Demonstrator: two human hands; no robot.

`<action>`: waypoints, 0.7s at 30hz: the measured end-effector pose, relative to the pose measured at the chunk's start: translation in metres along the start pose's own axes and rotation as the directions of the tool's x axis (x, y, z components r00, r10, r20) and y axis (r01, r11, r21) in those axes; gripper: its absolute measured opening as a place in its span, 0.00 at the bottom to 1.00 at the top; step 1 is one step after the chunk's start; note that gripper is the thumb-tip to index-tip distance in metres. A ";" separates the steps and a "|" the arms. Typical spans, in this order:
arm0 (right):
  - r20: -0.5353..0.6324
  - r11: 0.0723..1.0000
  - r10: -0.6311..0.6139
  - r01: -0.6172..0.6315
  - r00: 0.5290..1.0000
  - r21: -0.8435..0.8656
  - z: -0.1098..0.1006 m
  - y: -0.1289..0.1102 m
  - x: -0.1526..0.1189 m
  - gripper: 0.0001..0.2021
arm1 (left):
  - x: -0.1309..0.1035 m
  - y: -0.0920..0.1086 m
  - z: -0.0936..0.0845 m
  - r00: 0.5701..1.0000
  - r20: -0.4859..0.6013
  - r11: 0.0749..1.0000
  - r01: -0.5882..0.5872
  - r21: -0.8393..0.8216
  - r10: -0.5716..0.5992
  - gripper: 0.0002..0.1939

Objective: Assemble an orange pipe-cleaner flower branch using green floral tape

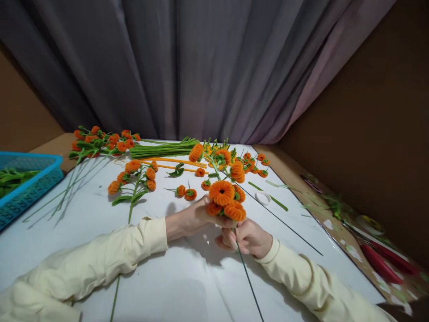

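Note:
A spray of orange pipe-cleaner flowers on a long thin dark-green stem is held up over the middle of the white table. My left hand is closed round the spray just under the blooms, which hide some of its fingers. Below it, my right hand pinches the same stem with curled fingers. The stem's lower end runs down past the bottom edge of the view. To the left, under my left forearm, lies a finished-looking flower stem with orange blooms and green leaves.
Green pipe cleaners lie bundled behind my hands, near loose orange flower heads. A white tape ring and a bare wire lie to the right. A blue basket stands left; red-handled scissors lie far right.

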State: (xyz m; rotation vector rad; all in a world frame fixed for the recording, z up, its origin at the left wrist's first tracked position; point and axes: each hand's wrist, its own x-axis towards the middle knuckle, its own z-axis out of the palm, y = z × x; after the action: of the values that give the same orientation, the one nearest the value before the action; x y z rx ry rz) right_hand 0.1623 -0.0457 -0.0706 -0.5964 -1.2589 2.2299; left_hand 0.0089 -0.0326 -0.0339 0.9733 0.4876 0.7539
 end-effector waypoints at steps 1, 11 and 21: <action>-0.024 1.000 -0.017 0.016 1.000 -0.006 0.000 -0.003 0.000 0.17 | 0.001 0.000 -0.001 1.000 -0.004 1.000 -0.010 -0.002 0.010 0.11; -0.426 0.922 -0.260 0.092 0.867 -0.375 0.010 -0.041 -0.005 0.16 | 0.003 0.000 0.002 0.963 -0.237 0.991 -0.131 0.010 0.130 0.13; -0.381 0.813 -0.167 -0.091 0.909 -0.575 0.018 -0.060 -0.013 0.19 | -0.001 0.007 0.005 0.916 -0.388 0.985 -0.033 0.171 0.098 0.12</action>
State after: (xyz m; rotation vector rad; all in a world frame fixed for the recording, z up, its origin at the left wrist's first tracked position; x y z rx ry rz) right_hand 0.1745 -0.0389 -0.0084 -1.1919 -1.6894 1.5224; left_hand 0.0095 -0.0334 -0.0258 0.9926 0.8841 0.9912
